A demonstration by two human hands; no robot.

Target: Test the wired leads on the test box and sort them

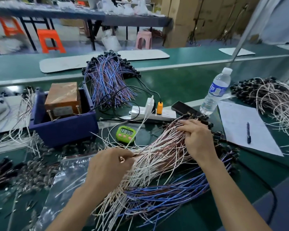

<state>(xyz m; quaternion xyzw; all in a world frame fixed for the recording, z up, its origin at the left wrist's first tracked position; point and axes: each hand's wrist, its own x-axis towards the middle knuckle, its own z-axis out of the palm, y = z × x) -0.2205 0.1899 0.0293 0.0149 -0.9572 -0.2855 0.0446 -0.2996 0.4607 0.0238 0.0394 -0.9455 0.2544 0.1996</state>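
Green matting covers the bench (182, 84), with a green timer (125, 133) near its middle. Just in front of the timer lies a fan of white and brown leads (160, 152). Its long axis runs near-left to far-right, and the black plug ends point away to the timer's right. The left hand (107, 165), in front of the timer, pinches a few strands between thumb and fingertips. The right hand (197, 137), right of the timer, lies on the fan with fingers bent among the strands; whether they hold any I cannot tell. The test box (62, 95) sits in a blue tray (65, 129) left of the timer. The timer's digits and the bottle (215, 92) label are too blurred to read.
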